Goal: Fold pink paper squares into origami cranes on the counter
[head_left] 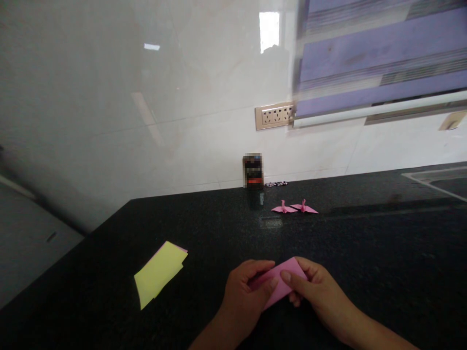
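The left hand [245, 287] and the right hand [315, 289] both pinched a pink paper [280, 290] near the front edge of the black countertop [365, 253]. It looked like a fold half made. A neat next fold would need even edges and a firm press. Two paper cranes [304, 208] sat near the back edge. The small box [253, 171] there was too blurry to read.

Open counter [383, 262] past the right hand [317, 291]; yellow paper [160, 272] left, cranes [295, 208] ahead.
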The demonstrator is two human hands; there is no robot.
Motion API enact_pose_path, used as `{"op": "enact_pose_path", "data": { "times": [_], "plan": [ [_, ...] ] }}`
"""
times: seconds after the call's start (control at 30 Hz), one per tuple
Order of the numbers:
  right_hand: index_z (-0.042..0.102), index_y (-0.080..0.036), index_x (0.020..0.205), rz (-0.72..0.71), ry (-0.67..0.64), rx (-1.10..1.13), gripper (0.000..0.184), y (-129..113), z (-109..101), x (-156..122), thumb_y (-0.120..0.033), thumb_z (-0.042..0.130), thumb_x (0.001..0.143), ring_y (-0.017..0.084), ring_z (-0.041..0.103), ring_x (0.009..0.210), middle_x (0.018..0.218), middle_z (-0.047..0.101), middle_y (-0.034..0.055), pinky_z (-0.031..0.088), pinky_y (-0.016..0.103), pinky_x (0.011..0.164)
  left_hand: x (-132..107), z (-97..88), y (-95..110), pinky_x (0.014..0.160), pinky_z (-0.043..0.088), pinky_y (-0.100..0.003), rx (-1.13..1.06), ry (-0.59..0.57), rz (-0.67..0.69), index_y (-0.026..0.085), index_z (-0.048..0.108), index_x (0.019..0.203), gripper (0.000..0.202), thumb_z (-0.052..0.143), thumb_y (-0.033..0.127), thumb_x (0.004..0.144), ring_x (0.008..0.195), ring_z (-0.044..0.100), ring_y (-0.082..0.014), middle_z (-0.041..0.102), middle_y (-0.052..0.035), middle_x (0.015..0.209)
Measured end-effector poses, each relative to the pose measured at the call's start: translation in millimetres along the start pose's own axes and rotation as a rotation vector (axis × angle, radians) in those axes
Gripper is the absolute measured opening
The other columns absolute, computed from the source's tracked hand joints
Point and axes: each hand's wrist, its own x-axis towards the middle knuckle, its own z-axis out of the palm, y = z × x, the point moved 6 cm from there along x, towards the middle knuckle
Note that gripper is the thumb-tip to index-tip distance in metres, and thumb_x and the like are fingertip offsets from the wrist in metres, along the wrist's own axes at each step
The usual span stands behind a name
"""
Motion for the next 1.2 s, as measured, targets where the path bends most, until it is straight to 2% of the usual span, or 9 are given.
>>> {"op": "enact_pose_path", "data": {
  "times": [0.17, 0.33, 0.63, 0.87, 1.2],
  "plan": [
    [0.055, -0.013, 0.071, 0.003, -0.001, 0.024, 0.019, 3.1, -0.7, -0.1, -0.032, 0.055, 0.074, 0.007, 0.044, 0.046, 0.055, 0.051, -0.0023, 0.035, 0.019, 0.045, -0.8, -0.5, 4.9, 0.068, 0.044, -0.023, 0.035, 0.005, 0.036, 0.019, 0.063, 0.089, 0.020, 0.057, 0.024, 0.071, 0.074, 0.055, -0.0133, 0.061, -0.0029, 0.082],
    [0.055, -0.013, 0.072, -0.001, 0.000, 0.021, 0.019, 3.2, -1.3, -0.1, -0.032, 0.054, 0.074, 0.007, 0.043, 0.047, 0.056, 0.051, -0.0020, 0.035, 0.020, 0.046, -0.3, 0.0, 4.6, 0.068, 0.044, -0.024, 0.032, -0.004, 0.018, 0.019, 0.063, 0.089, 0.020, 0.057, 0.025, 0.071, 0.074, 0.055, -0.0134, 0.061, -0.0029, 0.082],
    [0.054, -0.013, 0.070, 0.003, 0.009, 0.010, 0.019, 2.5, -0.9, 0.6, -0.032, 0.055, 0.074, 0.006, 0.042, 0.045, 0.054, 0.049, -0.0034, 0.034, 0.019, 0.045, -2.4, 0.1, -4.1, 0.073, 0.045, -0.026, -0.035, 0.021, -0.094, 0.016, 0.061, 0.094, 0.027, 0.058, 0.028, 0.070, 0.081, 0.057, -0.0164, 0.063, -0.0056, 0.090],
    [0.055, -0.013, 0.070, 0.005, 0.016, 0.004, 0.018, 3.4, -1.9, 0.8, -0.031, 0.055, 0.074, 0.006, 0.042, 0.045, 0.053, 0.049, -0.0033, 0.034, 0.018, 0.044, -1.3, 1.6, 1.2, 0.069, 0.045, -0.025, -0.004, -0.008, -0.039, 0.017, 0.063, 0.087, 0.020, 0.054, 0.028, 0.073, 0.076, 0.057, -0.0152, 0.063, -0.0041, 0.082],
    [0.054, -0.014, 0.071, 0.005, 0.011, 0.003, 0.019, 5.3, -2.1, 1.3, -0.033, 0.055, 0.072, 0.007, 0.043, 0.046, 0.054, 0.049, -0.0032, 0.035, 0.018, 0.044, -1.1, 2.2, 3.5, 0.069, 0.045, -0.025, 0.020, -0.028, -0.027, 0.018, 0.064, 0.087, 0.020, 0.052, 0.028, 0.074, 0.075, 0.057, -0.0148, 0.063, -0.0043, 0.082]
  ]
}}
